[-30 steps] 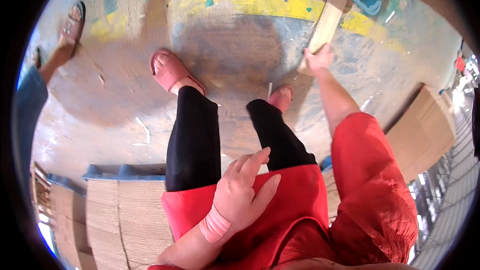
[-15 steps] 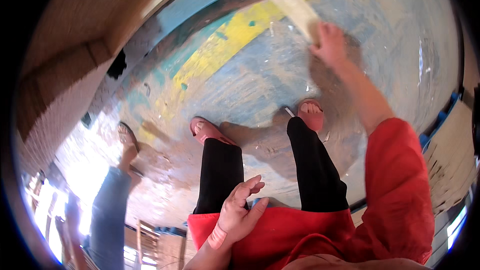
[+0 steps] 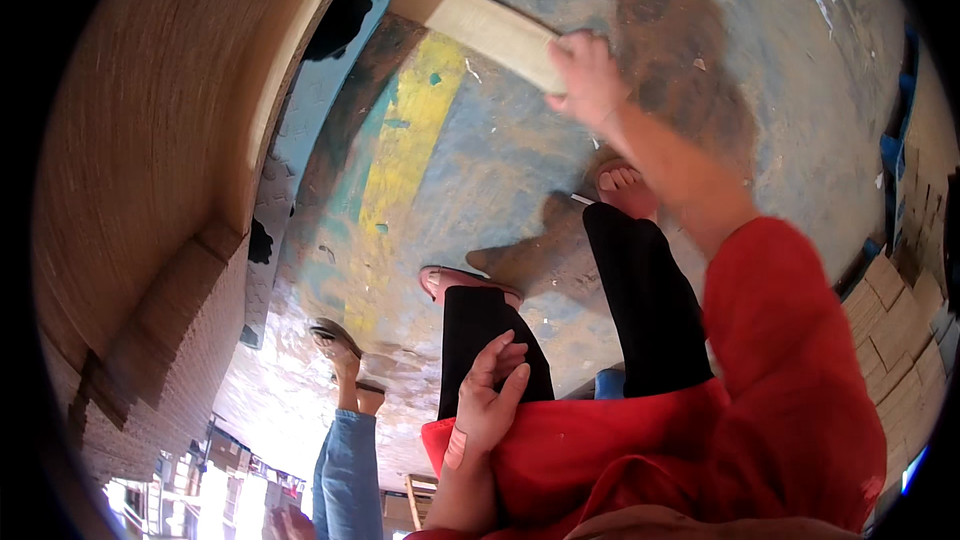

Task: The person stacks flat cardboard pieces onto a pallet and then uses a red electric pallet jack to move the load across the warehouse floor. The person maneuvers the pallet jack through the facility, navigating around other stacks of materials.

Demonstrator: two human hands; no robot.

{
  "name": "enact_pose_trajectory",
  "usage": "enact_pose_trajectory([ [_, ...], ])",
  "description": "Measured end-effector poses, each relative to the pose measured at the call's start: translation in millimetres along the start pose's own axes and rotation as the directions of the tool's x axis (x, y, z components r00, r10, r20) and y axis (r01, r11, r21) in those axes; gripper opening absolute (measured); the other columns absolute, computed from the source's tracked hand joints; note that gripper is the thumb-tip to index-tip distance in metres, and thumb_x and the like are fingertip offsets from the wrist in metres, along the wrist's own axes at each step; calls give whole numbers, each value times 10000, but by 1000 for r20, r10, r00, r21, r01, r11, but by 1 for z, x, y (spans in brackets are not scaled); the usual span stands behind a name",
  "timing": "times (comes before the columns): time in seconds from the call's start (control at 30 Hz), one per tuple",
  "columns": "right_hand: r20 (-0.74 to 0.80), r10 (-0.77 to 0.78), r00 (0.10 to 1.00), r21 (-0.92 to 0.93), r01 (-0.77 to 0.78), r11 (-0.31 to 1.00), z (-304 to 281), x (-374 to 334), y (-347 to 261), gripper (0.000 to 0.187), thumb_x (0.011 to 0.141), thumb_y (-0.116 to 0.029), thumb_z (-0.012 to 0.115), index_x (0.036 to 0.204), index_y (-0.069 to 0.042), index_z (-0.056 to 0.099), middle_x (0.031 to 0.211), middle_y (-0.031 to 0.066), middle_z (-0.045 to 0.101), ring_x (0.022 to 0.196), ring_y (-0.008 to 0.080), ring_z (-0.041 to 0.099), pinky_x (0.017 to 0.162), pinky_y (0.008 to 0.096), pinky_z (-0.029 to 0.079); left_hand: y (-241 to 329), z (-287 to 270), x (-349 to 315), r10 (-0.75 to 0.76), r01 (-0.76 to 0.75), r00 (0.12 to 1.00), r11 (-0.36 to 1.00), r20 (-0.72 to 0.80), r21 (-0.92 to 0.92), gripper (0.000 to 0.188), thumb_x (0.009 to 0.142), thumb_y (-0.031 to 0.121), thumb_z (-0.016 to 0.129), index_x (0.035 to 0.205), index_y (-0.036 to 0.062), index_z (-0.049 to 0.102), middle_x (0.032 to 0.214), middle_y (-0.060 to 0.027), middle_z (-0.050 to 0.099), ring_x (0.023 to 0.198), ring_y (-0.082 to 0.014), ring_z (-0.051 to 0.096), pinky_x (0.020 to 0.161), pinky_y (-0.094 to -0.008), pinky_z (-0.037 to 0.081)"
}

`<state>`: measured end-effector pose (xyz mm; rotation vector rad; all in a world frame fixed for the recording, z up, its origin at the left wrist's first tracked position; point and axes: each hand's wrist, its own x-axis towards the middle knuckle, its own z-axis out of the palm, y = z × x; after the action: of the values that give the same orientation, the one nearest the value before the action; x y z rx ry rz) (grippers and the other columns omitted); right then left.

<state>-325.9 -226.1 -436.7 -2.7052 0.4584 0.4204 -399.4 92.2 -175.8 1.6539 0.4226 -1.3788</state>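
Note:
My right hand is stretched out over the floor, its fingers closed around the near end of a pale, flat wooden strip. The strip's far end reaches the edge of a blue-grey plastic pallet; whether the two touch, I cannot tell. Low over my lap, my left hand hangs with nothing in it, fingers loosely bent and thumb apart.
Stacked wooden sheets rise on the left, above the pallet. A yellow stripe crosses the worn floor. Another person's legs in blue jeans stand at the lower left. More stacked wood pieces line the right.
The view has turned, bringing more of the sheet stack and pallet in. My right hand and the wooden strip now appear further left in the picture. My left hand stays over my lap.

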Motion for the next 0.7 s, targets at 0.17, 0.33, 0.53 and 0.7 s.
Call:
enact_pose_trajectory([
  [0.17, -29, 267, 963, 153, -259, 954, 26, -39, -74, 674, 625, -283, 782, 1233, -148, 523, 1221, 98, 436, 1121, 320, 410, 874, 459, 434, 1, 3, 5, -36, 31, 996, 997, 78, 71, 461, 894, 38, 594, 1332, 33, 453, 1150, -131, 614, 1050, -173, 596, 914, -293, 475],
  [0.33, -54, 137, 989, 83, -132, 988, 8, -28, -45, 609, 630, -281, 772, 1170, -136, 530, 1256, 77, 446, 1124, 302, 430, 861, 441, 443, 6, 12, 9, -100, 98, 989, 995, 111, 24, 464, 903, 57, 595, 1342, 40, 446, 1171, -113, 598, 1071, -165, 579, 925, -284, 463],
  [0.53, -117, 82, 990, 41, -77, 996, -22, -36, -46, 623, 605, -294, 794, 1149, -129, 539, 1240, 79, 458, 1083, 303, 455, 854, 421, 446, -2, 6, 5, -99, 92, 988, 993, 119, 68, 454, 912, 108, 595, 1334, 31, 446, 1154, -119, 603, 1058, -170, 582, 915, -290, 466],
  [0.7, -26, 277, 960, 90, -274, 957, -13, -48, -102, 702, 651, -311, 783, 1251, -99, 488, 1216, 115, 439, 1096, 340, 463, 843, 459, 467, -15, 16, -4, -46, 46, 988, 999, 150, 0, 461, 898, 126, 613, 1321, 30, 457, 1142, -121, 607, 990, -166, 596, 857, -287, 485],
])
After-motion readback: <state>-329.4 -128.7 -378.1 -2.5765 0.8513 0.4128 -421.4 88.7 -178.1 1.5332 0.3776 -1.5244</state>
